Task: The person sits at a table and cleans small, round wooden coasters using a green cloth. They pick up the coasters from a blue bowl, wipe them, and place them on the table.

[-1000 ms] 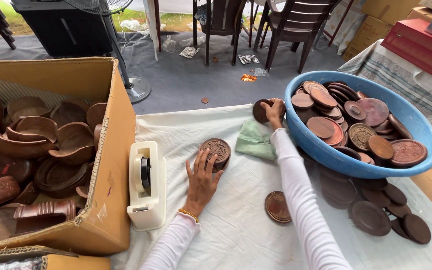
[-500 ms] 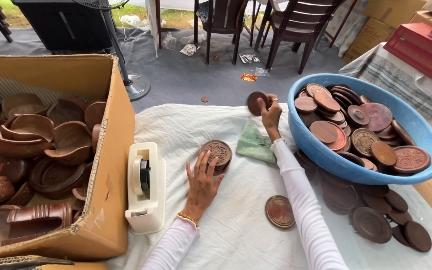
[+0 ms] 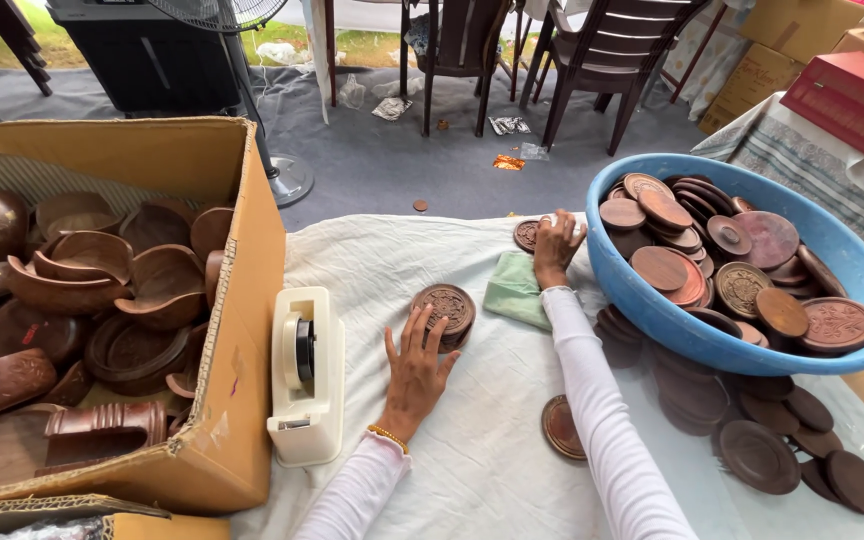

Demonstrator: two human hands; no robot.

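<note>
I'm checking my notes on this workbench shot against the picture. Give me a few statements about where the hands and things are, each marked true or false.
1. The left hand lies flat on the white cloth beside a stack of carved wooden discs. True.
2. The right hand is inside the blue basin. False: it is on the cloth outside the basin, on a carved disc.
3. A green rag lies next to the right forearm. True.
4. The tape dispenser stands inside the cardboard box. False: it stands on the cloth, just outside the box.
</note>
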